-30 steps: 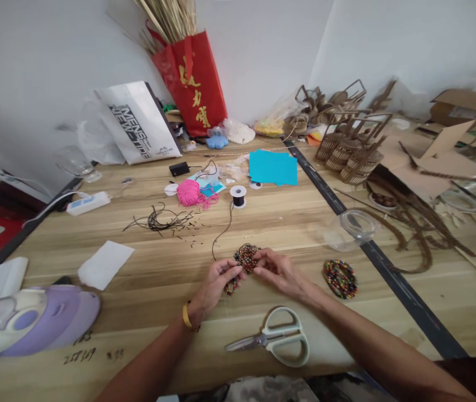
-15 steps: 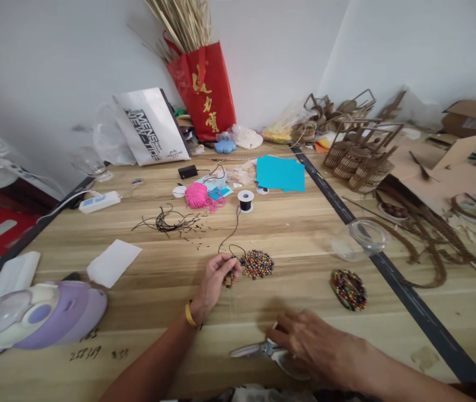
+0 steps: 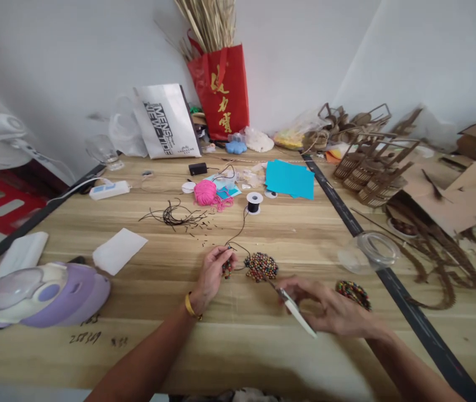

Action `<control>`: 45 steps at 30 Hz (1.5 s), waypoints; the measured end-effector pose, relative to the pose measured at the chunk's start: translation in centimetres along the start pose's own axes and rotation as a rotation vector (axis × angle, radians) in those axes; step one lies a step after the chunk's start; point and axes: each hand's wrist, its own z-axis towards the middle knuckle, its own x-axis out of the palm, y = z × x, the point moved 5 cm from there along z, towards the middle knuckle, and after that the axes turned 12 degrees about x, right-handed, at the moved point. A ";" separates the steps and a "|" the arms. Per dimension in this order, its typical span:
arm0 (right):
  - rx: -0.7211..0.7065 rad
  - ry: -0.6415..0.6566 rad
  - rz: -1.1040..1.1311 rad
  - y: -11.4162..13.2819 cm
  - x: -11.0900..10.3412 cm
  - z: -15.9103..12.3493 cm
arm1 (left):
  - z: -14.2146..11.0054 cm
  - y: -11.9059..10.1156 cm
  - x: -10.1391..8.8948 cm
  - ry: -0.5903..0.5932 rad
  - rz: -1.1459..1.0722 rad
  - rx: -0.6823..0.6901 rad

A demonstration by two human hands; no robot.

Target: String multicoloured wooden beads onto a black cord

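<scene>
My left hand (image 3: 213,272) is closed in a pinch on a short strand of coloured beads (image 3: 227,268) and the black cord (image 3: 242,226) that runs up to a small spool (image 3: 254,201). A heap of coloured wooden beads (image 3: 261,266) lies on the wooden table (image 3: 146,335) just right of that hand. My right hand (image 3: 325,306) grips scissors (image 3: 291,304), whose blades point up-left toward the bead heap. A second bunch of coloured beads (image 3: 353,293) lies just beyond my right hand.
A purple and white appliance (image 3: 41,295) sits at the left, with white paper (image 3: 119,250) beside it. Farther back lie black cord scraps (image 3: 175,215), pink yarn (image 3: 205,192), blue paper (image 3: 290,180), a red bag (image 3: 221,92) and a clear plastic container (image 3: 370,250). Cardboard pieces (image 3: 451,206) crowd the right.
My right hand let go of the bead heap, dropped to the scissors near the table's front edge, picked them up and brought them toward the beads. My left hand kept its pinch.
</scene>
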 end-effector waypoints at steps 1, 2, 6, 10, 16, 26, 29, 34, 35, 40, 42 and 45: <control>-0.014 -0.003 0.063 -0.1 -0.2 0.6 | 0.1 0.1 -0.2 -0.005 -0.001 0.007; -0.024 -0.010 0.111 -0.1 -0.2 1.4 | 0.2 0.2 -0.3 -0.010 0.000 0.016; -0.105 -0.154 0.123 0.3 -0.3 4.7 | 0.5 0.6 -0.9 -0.024 -0.009 0.041; -0.162 -0.391 -0.183 0.5 -1.0 7.6 | 0.7 0.7 -1.2 -0.038 -0.037 0.054; -0.198 -0.427 -0.443 0.2 -1.7 9.5 | 0.8 0.4 -1.4 -0.083 -0.135 0.034; -0.199 -0.321 -0.582 0.4 -0.8 9.7 | 0.9 0.1 -1.4 -0.114 -0.230 0.030; -0.171 -0.304 -0.588 0.1 -0.7 9.6 | 0.9 0.0 -1.4 -0.114 -0.243 0.032; -0.169 -0.281 -0.590 0.4 -0.4 9.4 | 1.0 -0.1 -1.4 -0.118 -0.272 0.030; -0.166 -0.274 -0.584 0.5 -0.4 9.4 | 1.0 0.0 -1.4 -0.122 -0.277 0.026; -0.143 -0.261 -0.565 1.1 -0.3 9.7 | 1.0 0.2 -1.3 -0.103 -0.296 0.003; -0.153 -0.257 -0.569 1.2 -0.2 9.9 | 0.9 0.3 -1.2 -0.094 -0.303 -0.008; -0.174 -0.269 -0.601 1.5 -0.1 10.4 | 0.8 0.5 -1.0 -0.085 -0.304 -0.034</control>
